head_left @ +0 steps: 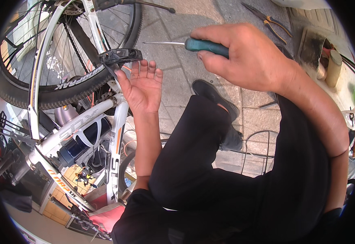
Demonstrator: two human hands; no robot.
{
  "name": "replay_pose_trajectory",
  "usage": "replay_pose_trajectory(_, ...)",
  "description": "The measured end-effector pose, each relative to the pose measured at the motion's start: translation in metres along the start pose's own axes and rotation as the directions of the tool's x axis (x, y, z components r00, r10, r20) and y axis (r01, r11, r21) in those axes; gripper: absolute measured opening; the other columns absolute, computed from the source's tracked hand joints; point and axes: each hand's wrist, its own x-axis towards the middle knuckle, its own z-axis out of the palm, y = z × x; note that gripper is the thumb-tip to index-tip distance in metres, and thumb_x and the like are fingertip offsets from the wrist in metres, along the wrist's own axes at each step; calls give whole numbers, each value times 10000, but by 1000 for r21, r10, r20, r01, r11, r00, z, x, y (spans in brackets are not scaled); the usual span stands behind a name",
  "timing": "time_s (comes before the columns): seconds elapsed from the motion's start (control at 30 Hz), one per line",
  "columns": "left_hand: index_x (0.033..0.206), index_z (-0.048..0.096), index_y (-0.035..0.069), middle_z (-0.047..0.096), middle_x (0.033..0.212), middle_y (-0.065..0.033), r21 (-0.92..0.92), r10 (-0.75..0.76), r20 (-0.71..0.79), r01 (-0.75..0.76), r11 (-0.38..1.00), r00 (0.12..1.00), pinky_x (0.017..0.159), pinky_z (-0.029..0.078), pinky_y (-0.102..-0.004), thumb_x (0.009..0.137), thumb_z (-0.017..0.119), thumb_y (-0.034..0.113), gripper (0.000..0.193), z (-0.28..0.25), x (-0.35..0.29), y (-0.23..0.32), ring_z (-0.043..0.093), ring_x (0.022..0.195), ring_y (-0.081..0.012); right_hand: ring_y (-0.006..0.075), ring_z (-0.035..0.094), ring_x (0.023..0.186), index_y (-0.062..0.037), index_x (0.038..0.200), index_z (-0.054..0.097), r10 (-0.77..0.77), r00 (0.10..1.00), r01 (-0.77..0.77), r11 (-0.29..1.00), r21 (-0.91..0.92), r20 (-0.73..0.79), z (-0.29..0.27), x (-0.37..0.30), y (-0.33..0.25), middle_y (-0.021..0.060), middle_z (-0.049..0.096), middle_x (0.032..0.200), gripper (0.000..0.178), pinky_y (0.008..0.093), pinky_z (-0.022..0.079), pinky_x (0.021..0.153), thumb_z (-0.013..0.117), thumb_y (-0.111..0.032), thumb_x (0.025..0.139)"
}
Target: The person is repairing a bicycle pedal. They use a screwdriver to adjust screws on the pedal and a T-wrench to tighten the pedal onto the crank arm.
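Observation:
My right hand (248,61) is closed around the teal handle of a screwdriver (206,45). Its thin metal shaft points left, toward the bicycle, with the tip free in the air. My left hand (144,87) is palm up, fingers stretched and apart. Its fingertips are at the edge of a black pedal (122,56), and whether they press on it I cannot tell. Behind the pedal stands the bicycle's wheel (90,83) with its black knobbly tyre. The white bicycle frame (73,122) with orange lettering fills the left side, carrying a dark blue bottle (82,140) in a white cage.
Pliers with orange and black handles (269,22) lie on the stone paving (165,24) at the far right. A thin black wire stand (258,150) is beside my shoe (214,95). Dusty containers (334,67) stand at the right edge. A red saddle (106,217) is at lower left.

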Motion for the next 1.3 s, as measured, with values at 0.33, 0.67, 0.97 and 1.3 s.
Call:
replay_pose_trajectory(0.33,1128,689,92,722,1072,-71,-120,14,69,-6,993,998,1011,475,-515,851,819,491,502,7,21,-3,642,1092,-273,422,656,737,3,956,665,-6,998,9,999,49,-56,4,-2,3,222,651,750,210,486,530,704,653,-191,877)
replay_pose_trajectory(0.67,1103,705,113,736,1023,-64,-130,58,-8,-59,990,998,949,513,-485,907,788,382,343,20,19,9,678,1004,-256,447,673,871,-31,1056,645,8,1000,-14,960,-279,-22,18,-6,54,255,680,894,226,542,530,798,596,-184,896)
replay_pose_trajectory(0.97,1012,706,159,752,1009,-25,-103,20,-72,-27,994,997,936,519,-470,928,774,350,219,18,17,14,701,939,-219,428,677,1004,-107,1358,653,57,996,-49,992,-115,70,19,10,31,221,704,1066,391,496,537,916,543,-168,988)
replay_pose_trajectory(1.3,1265,603,62,639,1229,-106,45,74,-119,-69,997,990,1003,479,-459,946,622,646,666,25,-1,12,581,1135,-269,198,667,980,14,1173,723,180,952,-247,929,274,245,64,84,-23,150,733,1027,503,353,527,897,751,-427,932)
